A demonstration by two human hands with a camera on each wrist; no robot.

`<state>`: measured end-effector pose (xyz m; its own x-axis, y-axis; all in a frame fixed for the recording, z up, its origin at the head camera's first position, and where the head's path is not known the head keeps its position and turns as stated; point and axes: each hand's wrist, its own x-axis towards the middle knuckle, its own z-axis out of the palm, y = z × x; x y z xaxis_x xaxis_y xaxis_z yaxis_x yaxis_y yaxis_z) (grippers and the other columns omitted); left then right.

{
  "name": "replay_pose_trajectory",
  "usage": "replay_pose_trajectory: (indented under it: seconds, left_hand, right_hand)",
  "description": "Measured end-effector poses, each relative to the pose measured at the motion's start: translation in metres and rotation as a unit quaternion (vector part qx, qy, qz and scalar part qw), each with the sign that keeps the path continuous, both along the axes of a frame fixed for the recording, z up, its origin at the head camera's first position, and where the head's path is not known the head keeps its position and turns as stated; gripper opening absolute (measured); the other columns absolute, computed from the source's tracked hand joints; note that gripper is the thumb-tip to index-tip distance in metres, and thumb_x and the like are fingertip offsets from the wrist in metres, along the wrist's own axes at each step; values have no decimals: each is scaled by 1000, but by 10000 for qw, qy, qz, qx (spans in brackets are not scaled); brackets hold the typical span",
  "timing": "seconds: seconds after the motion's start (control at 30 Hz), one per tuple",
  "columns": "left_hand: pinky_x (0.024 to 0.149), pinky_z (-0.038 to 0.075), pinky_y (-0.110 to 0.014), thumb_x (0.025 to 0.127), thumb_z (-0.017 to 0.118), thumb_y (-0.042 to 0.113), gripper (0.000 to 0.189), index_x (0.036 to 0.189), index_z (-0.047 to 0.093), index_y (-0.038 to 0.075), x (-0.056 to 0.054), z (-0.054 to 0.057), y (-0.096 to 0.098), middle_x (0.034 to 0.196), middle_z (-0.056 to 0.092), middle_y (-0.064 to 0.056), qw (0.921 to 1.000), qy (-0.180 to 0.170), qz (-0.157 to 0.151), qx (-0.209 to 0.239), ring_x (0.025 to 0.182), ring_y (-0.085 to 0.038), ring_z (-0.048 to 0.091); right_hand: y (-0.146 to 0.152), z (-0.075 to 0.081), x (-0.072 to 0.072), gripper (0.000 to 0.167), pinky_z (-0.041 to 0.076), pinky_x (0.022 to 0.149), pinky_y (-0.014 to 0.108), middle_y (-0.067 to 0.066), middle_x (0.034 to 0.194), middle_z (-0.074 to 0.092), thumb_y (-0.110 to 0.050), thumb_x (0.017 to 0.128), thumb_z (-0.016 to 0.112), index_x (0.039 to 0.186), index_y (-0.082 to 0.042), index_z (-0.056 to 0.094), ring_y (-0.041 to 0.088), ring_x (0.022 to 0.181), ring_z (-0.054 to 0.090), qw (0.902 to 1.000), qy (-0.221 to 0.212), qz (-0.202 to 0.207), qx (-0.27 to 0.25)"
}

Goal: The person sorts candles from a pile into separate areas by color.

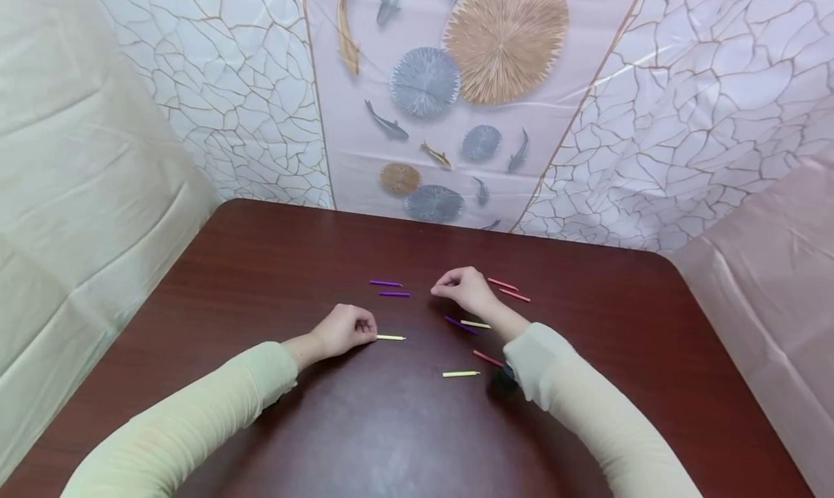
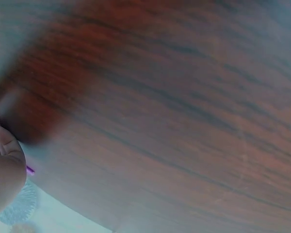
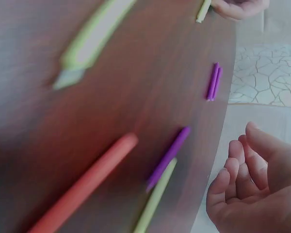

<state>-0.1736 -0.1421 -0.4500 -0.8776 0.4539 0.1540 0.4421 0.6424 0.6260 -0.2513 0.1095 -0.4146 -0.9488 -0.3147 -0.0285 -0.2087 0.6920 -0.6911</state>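
Observation:
Near the middle of the table, my left hand (image 1: pixel 344 330) pinches one end of a slim yellow candle (image 1: pixel 392 337) lying level with the tabletop. That hand (image 2: pixel 7 162) is mostly cut off at the edge of the left wrist view. Farther forward, my right hand (image 1: pixel 465 289) has loosely bent fingers and nothing between them, as the right wrist view shows. It is between two purple candles (image 1: pixel 394 294) on its left and two red candles (image 1: pixel 515 295) on its right. Below it, a purple candle (image 1: pixel 460 325) and a yellow candle (image 1: pixel 477 324) lie touching or nearly so.
Another yellow candle (image 1: pixel 460 373) lies closer to me, beside a red candle (image 1: pixel 487 358) partly hidden by the right sleeve. The dark brown table (image 1: pixel 293 266) meets a patterned cloth (image 1: pixel 430 172) at the back and plain cloths at both sides.

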Motion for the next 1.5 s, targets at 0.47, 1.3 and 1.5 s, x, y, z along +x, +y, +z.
replay_pose_trajectory:
  seconds: [0.47,1.3,1.5]
  left_hand:
    - [59,43,-16,76,70,5,8,70,65,8,-3,-1,-5,64,62,1,9999,-124,30,106,60,0,49]
    - [58,43,-16,77,70,5,8,70,66,9,-8,1,1,63,60,4,9999,-59,-102,49,60,1,49]
    - [59,43,-17,78,69,6,7,71,66,8,-11,2,3,64,61,2,9996,-156,-232,-8,61,-1,49]
  right_hand:
    - [85,-16,52,21,42,54,22,4,66,61,-19,86,66,81,0,69,8,58,49,9982,-518,4,-304]
    - [115,-22,85,5,42,56,18,-2,65,67,-12,75,75,71,-9,72,-1,58,48,9976,10,472,512]
    - [116,-23,86,5,41,55,18,-2,65,67,-12,75,74,72,-9,72,-1,58,48,9976,-47,441,532]
